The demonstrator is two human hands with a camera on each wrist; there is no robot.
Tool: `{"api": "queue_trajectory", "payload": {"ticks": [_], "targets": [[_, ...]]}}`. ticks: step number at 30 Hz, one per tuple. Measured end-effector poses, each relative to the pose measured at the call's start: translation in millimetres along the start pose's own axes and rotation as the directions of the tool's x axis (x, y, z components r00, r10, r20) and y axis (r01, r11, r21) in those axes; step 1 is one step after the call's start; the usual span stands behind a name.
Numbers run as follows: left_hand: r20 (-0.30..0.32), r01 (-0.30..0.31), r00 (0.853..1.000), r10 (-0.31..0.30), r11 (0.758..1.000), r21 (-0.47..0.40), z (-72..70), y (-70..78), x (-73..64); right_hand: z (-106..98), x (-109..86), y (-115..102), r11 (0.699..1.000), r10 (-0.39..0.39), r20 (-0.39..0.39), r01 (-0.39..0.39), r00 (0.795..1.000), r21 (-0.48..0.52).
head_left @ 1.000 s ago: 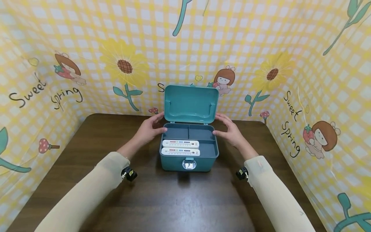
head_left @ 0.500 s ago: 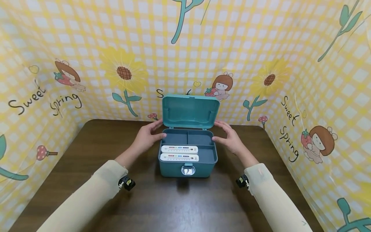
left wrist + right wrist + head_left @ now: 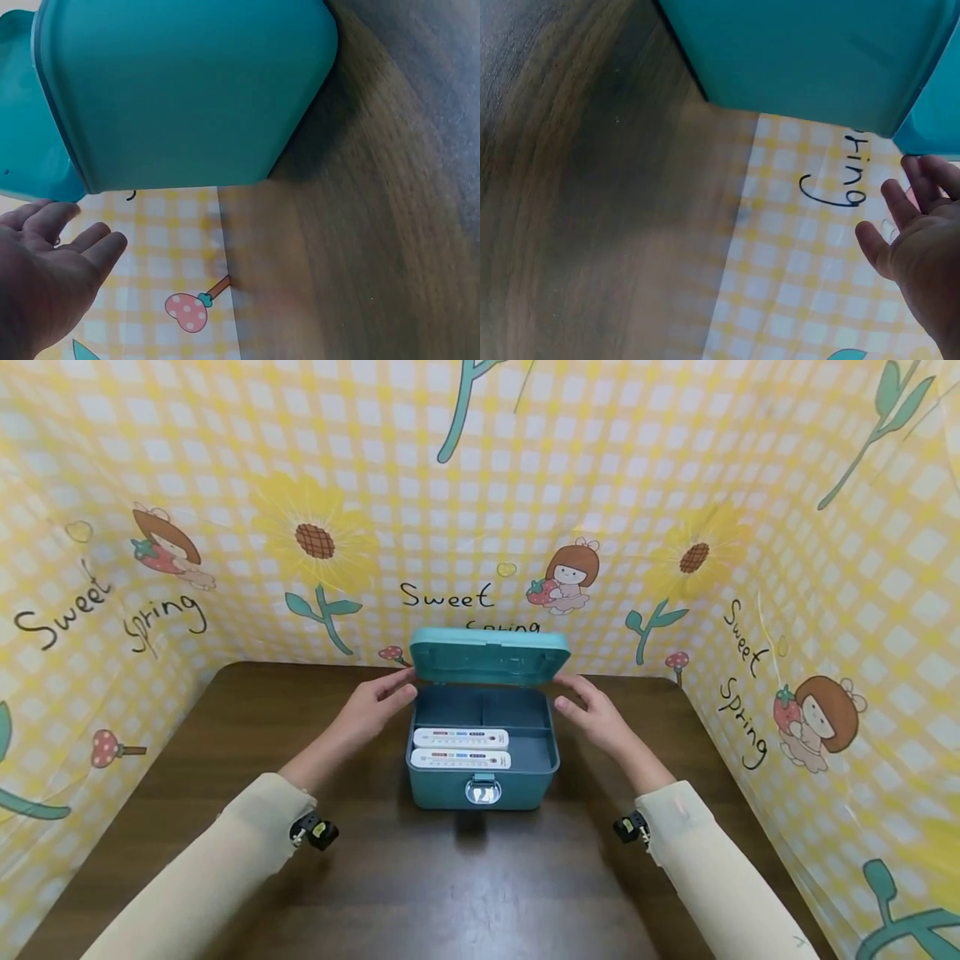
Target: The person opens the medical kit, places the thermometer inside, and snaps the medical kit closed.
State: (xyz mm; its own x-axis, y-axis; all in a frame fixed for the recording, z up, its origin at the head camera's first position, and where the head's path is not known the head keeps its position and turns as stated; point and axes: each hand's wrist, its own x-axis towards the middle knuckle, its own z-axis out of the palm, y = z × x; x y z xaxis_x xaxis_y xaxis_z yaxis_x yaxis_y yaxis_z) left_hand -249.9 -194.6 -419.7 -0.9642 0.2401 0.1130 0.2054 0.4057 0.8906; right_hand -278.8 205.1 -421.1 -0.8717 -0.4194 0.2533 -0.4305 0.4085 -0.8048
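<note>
A teal storage box [image 3: 442, 790] stands on the table, its hinged lid [image 3: 491, 664] tilted forward over the back part. Two long white cases [image 3: 461, 739], printed with small coloured labels and a scale, lie side by side in the front left of its grey divided tray [image 3: 450, 706]. My left hand [image 3: 371, 706] is at the lid's left rear corner with fingers extended, and the fingertips reach the lid's edge in the left wrist view. At the opposite corner, my right hand [image 3: 596, 714] has its fingers spread, fingertips right at the lid [image 3: 937, 120].
A silvery latch [image 3: 483, 791] is on the box's front. The brown wooden table [image 3: 465, 893] is bordered at the back and sides by a yellow checked cloth [image 3: 480, 510] with sunflowers and cartoon figures. Both wrists carry small black cameras [image 3: 322, 833].
The lid has swung forward and down from nearly upright, with both hands following at its rear corners. Their thumbs have come away from the tray's rim. The camera view has shifted slightly.
</note>
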Motion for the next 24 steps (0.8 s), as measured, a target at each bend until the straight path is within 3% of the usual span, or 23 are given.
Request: {"api": "queue_trajectory", "payload": {"ticks": [7, 13, 18, 24], "targets": [[0.013, -0.008, 1.000, 0.007, 0.999, 0.045, -0.1, 6.5, -9.9, 0.2, -9.3, -9.6, 0.998, -0.040, 0.005, 0.040, 0.999, -0.049], [0.038, 0.020, 0.999, -0.021, 0.999, 0.051, 0.7, 9.4, -17.5, 0.0, -15.9, -14.8, 0.996, -0.084, 0.049, 0.084, 0.995, 0.002], [0.076, 0.017, 0.997, -0.020, 0.999, 0.045, 0.1, 11.0, -20.9, -1.6, -19.1, -17.4, 0.996, -0.067, 0.089, 0.061, 0.994, 0.069], [0.104, 0.024, 0.994, -0.027, 0.999, 0.030, -1.0, 9.6, -25.3, -3.2, -22.3, -17.6, 0.999, -0.029, 0.123, 0.026, 0.992, 0.032]]}}
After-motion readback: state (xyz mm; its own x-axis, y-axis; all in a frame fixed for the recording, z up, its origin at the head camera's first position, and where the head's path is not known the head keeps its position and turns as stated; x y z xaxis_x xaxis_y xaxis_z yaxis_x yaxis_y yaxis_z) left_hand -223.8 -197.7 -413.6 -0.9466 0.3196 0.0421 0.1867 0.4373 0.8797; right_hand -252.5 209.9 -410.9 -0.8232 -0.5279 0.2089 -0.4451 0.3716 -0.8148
